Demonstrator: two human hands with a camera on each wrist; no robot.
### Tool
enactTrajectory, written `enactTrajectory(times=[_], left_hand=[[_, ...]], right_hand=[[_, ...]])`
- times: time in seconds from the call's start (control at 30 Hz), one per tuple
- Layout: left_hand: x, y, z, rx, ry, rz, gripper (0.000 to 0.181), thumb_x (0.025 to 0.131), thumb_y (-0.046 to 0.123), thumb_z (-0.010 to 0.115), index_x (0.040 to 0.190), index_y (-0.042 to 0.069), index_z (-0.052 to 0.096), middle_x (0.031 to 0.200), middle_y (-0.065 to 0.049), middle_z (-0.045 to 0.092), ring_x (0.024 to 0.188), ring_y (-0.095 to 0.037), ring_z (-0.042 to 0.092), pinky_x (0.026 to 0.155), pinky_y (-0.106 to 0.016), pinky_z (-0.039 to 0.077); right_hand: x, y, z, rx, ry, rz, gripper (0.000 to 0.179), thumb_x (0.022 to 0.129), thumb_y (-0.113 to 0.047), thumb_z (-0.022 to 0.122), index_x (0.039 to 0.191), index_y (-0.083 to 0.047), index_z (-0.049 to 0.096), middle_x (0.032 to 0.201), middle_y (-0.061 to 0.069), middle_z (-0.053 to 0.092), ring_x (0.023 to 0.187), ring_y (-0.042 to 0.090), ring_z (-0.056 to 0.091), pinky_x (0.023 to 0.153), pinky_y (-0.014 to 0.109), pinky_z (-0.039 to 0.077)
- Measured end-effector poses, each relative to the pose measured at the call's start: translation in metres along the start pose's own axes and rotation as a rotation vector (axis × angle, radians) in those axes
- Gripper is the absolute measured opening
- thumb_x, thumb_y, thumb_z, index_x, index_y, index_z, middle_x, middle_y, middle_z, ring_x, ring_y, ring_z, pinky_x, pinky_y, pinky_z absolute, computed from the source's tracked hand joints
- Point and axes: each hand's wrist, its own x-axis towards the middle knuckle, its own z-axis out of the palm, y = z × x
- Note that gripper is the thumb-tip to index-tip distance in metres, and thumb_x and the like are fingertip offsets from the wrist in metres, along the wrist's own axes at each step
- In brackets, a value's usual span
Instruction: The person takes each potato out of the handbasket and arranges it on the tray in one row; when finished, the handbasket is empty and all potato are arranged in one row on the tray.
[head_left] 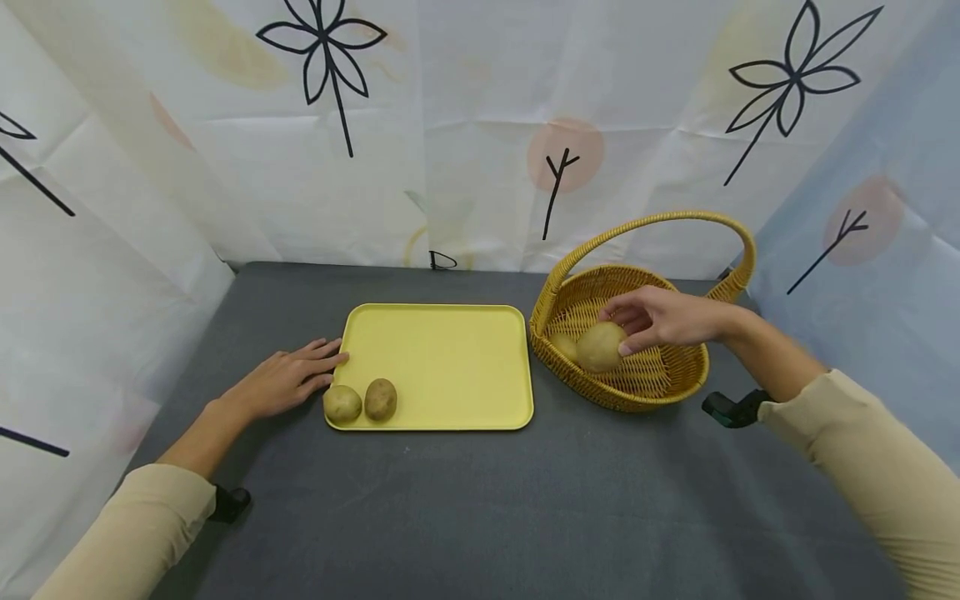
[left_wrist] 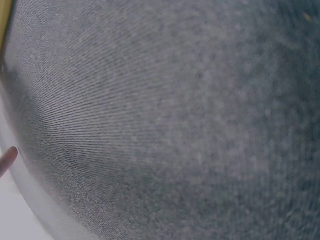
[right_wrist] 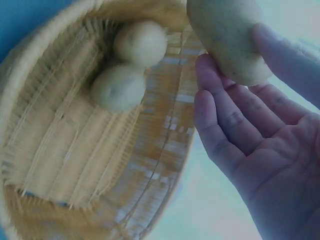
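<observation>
My right hand (head_left: 660,318) pinches a pale potato (head_left: 601,347) between thumb and fingers, over the wicker basket (head_left: 630,404). In the right wrist view the held potato (right_wrist: 230,40) is at the top, with the fingertips (right_wrist: 207,107) under it. Two more potatoes lie together inside the basket, a nearer potato (right_wrist: 119,89) and a farther potato (right_wrist: 141,44). My left hand (head_left: 296,379) rests with extended fingers at the left edge of the yellow tray (head_left: 442,367). A pale potato (head_left: 342,404) and a browner potato (head_left: 380,400) sit in the tray's near left corner.
The basket's tall arched handle (head_left: 667,217) rises behind my right hand. A dark grey cloth (head_left: 480,500) covers the table. White printed fabric (head_left: 480,192) hangs behind it and along the sides. The left wrist view shows mostly table cloth (left_wrist: 165,120).
</observation>
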Motion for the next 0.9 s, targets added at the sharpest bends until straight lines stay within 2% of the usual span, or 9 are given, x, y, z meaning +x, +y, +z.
enactTrajectory(times=[0.17,0.33,0.47,0.6,0.73,0.9], left_hand=[[0.000,0.000,-0.001,-0.010,-0.003,-0.002,0.044,0.104,0.021,0.056,0.146,0.009,0.052,0.155,-0.019,0.039,0.141,-0.044,0.035,0.099,-0.061,0.039],[0.001,-0.002,0.000,-0.013,0.000,0.002,0.045,0.103,0.021,0.057,0.146,0.008,0.053,0.154,-0.019,0.040,0.141,-0.044,0.035,0.097,-0.059,0.042],[0.003,-0.003,-0.001,-0.001,0.006,0.017,0.045,0.102,0.022,0.059,0.145,0.008,0.053,0.154,-0.019,0.041,0.140,-0.044,0.036,0.097,-0.059,0.043],[0.004,-0.002,-0.002,0.011,0.002,0.019,0.045,0.102,0.022,0.059,0.144,0.008,0.054,0.153,-0.019,0.042,0.140,-0.044,0.037,0.096,-0.058,0.044],[0.005,-0.001,-0.005,0.015,0.001,0.022,0.044,0.101,0.020,0.060,0.143,0.007,0.055,0.152,-0.020,0.043,0.139,-0.045,0.038,0.090,-0.055,0.047],[0.006,0.002,-0.008,0.025,0.004,0.030,0.044,0.099,0.019,0.063,0.141,0.006,0.057,0.150,-0.021,0.045,0.137,-0.046,0.040,0.083,-0.052,0.050]], right_hand=[[0.017,-0.013,0.019,0.001,0.007,-0.094,0.056,0.093,-0.014,0.073,0.138,0.009,0.049,0.133,0.021,0.059,0.121,0.034,0.059,0.099,0.042,0.048],[0.044,-0.025,0.050,0.105,0.030,-0.184,0.055,0.093,-0.010,0.073,0.138,0.011,0.049,0.131,0.021,0.060,0.122,0.034,0.059,0.100,0.043,0.048],[0.070,-0.033,0.076,0.163,0.053,-0.191,0.051,0.091,-0.007,0.073,0.135,0.010,0.051,0.127,0.021,0.063,0.120,0.033,0.060,0.099,0.041,0.048],[0.096,-0.036,0.099,0.177,0.048,-0.208,0.046,0.090,-0.004,0.073,0.130,0.010,0.054,0.121,0.019,0.066,0.116,0.030,0.063,0.096,0.037,0.050],[0.118,-0.036,0.114,0.155,0.044,-0.224,0.043,0.090,-0.004,0.074,0.126,0.010,0.056,0.117,0.018,0.067,0.113,0.028,0.064,0.094,0.035,0.051],[0.143,-0.037,0.129,0.146,0.033,-0.188,0.045,0.091,-0.005,0.074,0.129,0.010,0.056,0.120,0.020,0.067,0.114,0.028,0.064,0.093,0.031,0.051]])
